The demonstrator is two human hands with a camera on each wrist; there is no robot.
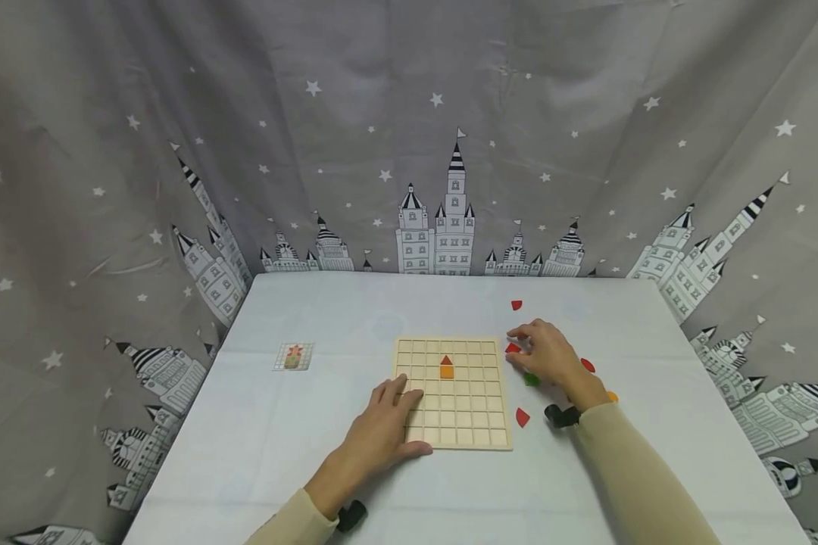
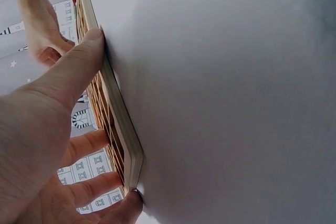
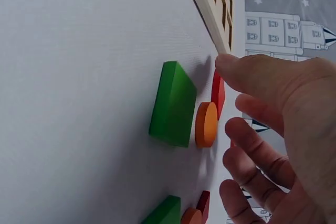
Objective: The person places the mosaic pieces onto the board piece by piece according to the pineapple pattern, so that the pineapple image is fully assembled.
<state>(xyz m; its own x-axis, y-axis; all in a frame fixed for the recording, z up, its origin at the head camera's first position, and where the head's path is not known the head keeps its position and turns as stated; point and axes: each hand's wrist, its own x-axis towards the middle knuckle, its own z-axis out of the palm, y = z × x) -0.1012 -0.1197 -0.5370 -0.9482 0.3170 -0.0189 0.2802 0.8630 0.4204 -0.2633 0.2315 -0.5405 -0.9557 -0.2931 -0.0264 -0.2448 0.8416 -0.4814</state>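
Note:
A wooden grid board (image 1: pixel 457 439) lies on the white table, with a red triangle (image 1: pixel 446 361) above an orange square (image 1: pixel 446 372) in its cells. My left hand (image 1: pixel 382 428) rests at its near left corner, fingers spread over the left side and thumb (image 2: pixel 86 59) against the near edge. Beyond the board's right side, my right hand (image 1: pixel 548 352) reaches over a red piece (image 1: pixel 513 348), which shows between thumb and forefinger in the head view. From the right wrist, the thumb (image 3: pixel 247 72) is by that red piece (image 3: pixel 218 95), with the other fingers apart from it.
Around the right hand lie a green block (image 3: pixel 176 106), an orange round piece (image 3: pixel 206 124) and more red pieces, one nearer (image 1: pixel 522 417) and one farther back (image 1: pixel 516 305). A gridded picture card (image 1: pixel 293 356) lies at the left. A grey castle-print curtain (image 1: pixel 354 151) stands behind the table.

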